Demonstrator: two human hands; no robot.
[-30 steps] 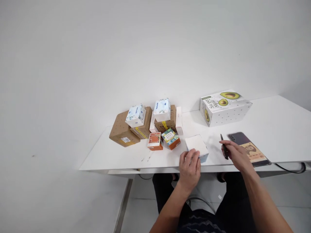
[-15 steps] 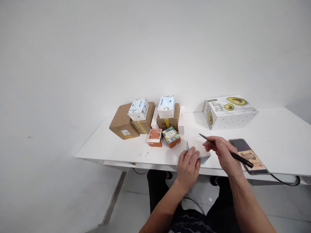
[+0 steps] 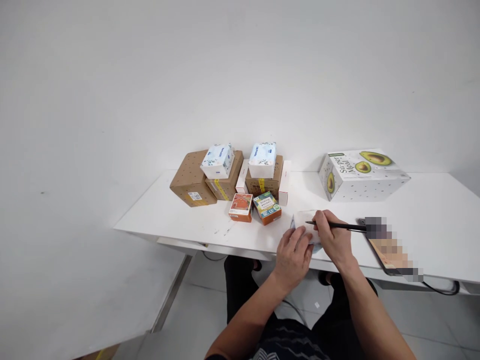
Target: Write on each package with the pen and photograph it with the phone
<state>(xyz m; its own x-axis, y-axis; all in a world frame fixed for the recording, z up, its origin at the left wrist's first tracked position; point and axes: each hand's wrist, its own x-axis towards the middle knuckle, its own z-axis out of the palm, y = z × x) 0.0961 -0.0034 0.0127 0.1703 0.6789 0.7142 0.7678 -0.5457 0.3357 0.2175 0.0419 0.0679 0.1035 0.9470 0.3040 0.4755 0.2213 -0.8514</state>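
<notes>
My right hand (image 3: 335,239) is closed round a slim black pen (image 3: 343,226), which lies almost level with its tip pointing left. The tip is over the pale top of a small white box (image 3: 303,218) with bluish sides, near the table's front edge; whether it touches cannot be made out. My left hand (image 3: 294,252) grips this box from the front left, fingers bent over its near side and hiding much of it. An orange box (image 3: 241,207) and a green-and-orange box (image 3: 267,207) stand beyond my left hand.
Brown cartons (image 3: 193,177) line the wall at left, two floral tissue packs (image 3: 262,159) on top. A white avocado-print box (image 3: 369,175) stands back right. The phone (image 3: 384,250), partly pixelated, lies right of my hand, its cable (image 3: 437,287) along the front edge of the white table (image 3: 150,220).
My right hand has moved left and turned, bringing the pen from a tilt above the box to nearly level over its top. My left hand stays on the box. The view has shifted slightly.
</notes>
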